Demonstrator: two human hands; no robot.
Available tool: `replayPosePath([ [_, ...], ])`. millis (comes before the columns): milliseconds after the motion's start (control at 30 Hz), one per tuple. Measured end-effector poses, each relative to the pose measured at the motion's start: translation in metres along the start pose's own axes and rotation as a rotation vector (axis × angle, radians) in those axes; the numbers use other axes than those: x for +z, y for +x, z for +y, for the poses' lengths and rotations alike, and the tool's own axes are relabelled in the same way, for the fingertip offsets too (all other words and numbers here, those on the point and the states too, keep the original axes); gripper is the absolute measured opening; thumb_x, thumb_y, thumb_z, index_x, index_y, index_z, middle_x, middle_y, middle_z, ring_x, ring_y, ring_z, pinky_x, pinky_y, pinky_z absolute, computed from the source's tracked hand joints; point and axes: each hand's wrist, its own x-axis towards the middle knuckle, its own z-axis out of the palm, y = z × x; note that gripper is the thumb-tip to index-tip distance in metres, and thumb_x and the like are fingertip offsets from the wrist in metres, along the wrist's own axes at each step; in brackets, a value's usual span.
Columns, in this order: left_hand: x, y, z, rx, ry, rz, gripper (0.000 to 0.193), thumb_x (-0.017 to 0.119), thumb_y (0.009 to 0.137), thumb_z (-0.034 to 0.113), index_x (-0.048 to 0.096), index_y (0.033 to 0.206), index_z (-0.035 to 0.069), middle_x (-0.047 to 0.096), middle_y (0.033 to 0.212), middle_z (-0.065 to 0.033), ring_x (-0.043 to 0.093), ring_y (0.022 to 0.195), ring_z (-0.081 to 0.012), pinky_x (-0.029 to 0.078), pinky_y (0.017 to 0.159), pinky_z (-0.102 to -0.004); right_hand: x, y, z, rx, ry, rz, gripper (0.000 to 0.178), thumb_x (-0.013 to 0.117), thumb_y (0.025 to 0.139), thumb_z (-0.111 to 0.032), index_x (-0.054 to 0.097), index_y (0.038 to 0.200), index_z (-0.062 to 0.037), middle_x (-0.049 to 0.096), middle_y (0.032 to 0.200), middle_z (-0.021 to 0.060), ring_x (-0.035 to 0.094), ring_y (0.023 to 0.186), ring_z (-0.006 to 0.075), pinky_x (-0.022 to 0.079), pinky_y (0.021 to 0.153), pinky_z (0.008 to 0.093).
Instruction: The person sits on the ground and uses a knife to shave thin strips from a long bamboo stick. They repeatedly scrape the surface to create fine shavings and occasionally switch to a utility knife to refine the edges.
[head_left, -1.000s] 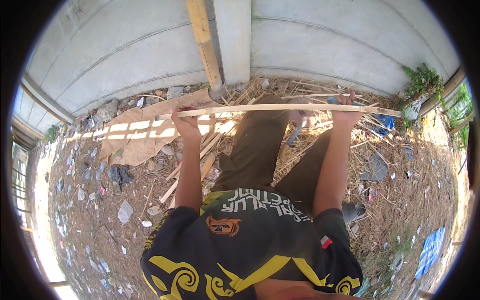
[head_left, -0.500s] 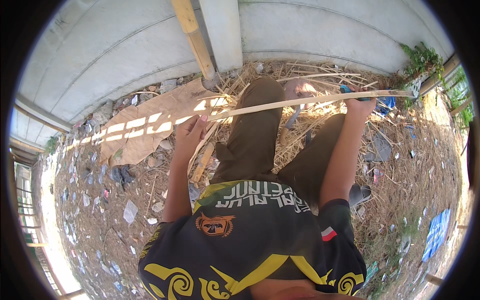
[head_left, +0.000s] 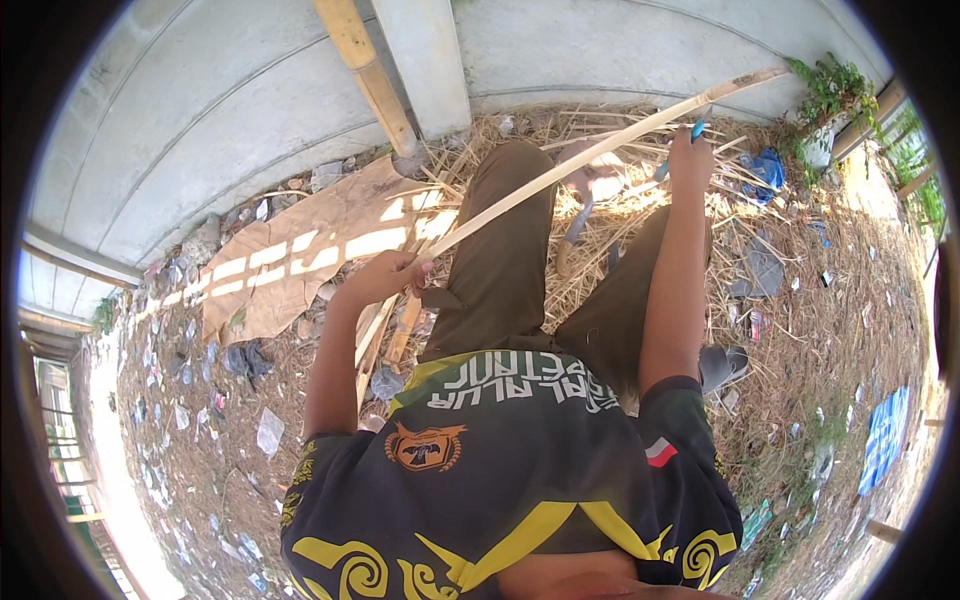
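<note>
Wall (head_left: 220,130): pale panels, behind everything.
Cardboard (head_left: 255,290): brown sheet, flat on the ground, left.
Left leg (head_left: 500,275): bent, beneath the strip's line.
Strip (head_left: 610,149): one, long, pale, darker at its far end; slants upward left to right before the person.
Hooked tool (head_left: 577,230): one, lying between the legs among shavings (head_left: 632,240).
Left hand (head_left: 388,277): thumb and fingers pinching the strip's near end.
Right hand (head_left: 691,160): closed around a teal handle.
Knife (head_left: 697,131): blade upward by the strip; contact, I cannot tell.
Hazards, in my judgement: held at one end, the strip could twist if the blade snags; a slip could nick the leg; a rough edge could splinter the pinching fingers.
</note>
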Motion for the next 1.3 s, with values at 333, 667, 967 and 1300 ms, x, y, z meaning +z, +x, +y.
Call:
replayPosePath([
  [333, 0.044, -0.020, 0.045, 0.095, -0.650, 0.089, 0.030, 0.045, 0.102, 0.028, 0.057, 0.087, 0.006, 0.038, 0.063, 0.0065, 0.035, 0.054, -0.0048, 0.028, 0.049, -0.0228, -0.019, -0.037, -0.043, -0.188, 0.030, -0.027, 0.043, 0.059, 0.091, -0.038, 0.063, 0.084, 0.0043, 0.060, 0.067, 0.0165, 0.057, 0.063, 0.0271, 0.044, 0.065, 0.0427],
  [667, 0.096, 0.046, 0.158, 0.208, -0.668, -0.056, 0.025, 0.039, 0.102, 0.025, 0.052, 0.089, 0.007, 0.037, 0.062, 0.0059, 0.031, 0.047, -0.0032, 0.025, 0.041, -0.0208, -0.101, -0.141, -0.037, -0.243, -0.056, -0.229, 0.038, 0.046, 0.104, -0.041, 0.050, 0.108, -0.0032, 0.059, 0.072, 0.0220, 0.061, 0.073, 0.0432, 0.044, 0.066, 0.0501],
  [967, 0.162, 0.080, 0.142, 0.400, -0.379, -0.264, 0.030, 0.045, 0.105, 0.027, 0.059, 0.093, 0.003, 0.042, 0.063, 0.0057, 0.037, 0.051, -0.0036, 0.031, 0.046, -0.0214, -0.130, -0.237, -0.008, -0.264, -0.570, -0.438, 0.037, 0.049, 0.103, -0.040, 0.050, 0.099, -0.0034, 0.057, 0.057, 0.0167, 0.061, 0.056, 0.0407, 0.047, 0.053, 0.0498],
  [1300, 0.168, 0.072, 0.152, 0.519, -0.195, -0.240, 0.030, 0.044, 0.106, 0.026, 0.058, 0.092, 0.003, 0.047, 0.065, 0.0022, 0.044, 0.055, -0.0064, 0.037, 0.052, -0.0266, -0.119, -0.259, -0.005, -0.428, -0.743, -0.390, 0.039, 0.054, 0.101, -0.041, 0.051, 0.086, -0.0059, 0.058, 0.053, 0.0103, 0.060, 0.044, 0.0299, 0.045, 0.041, 0.0408],
])
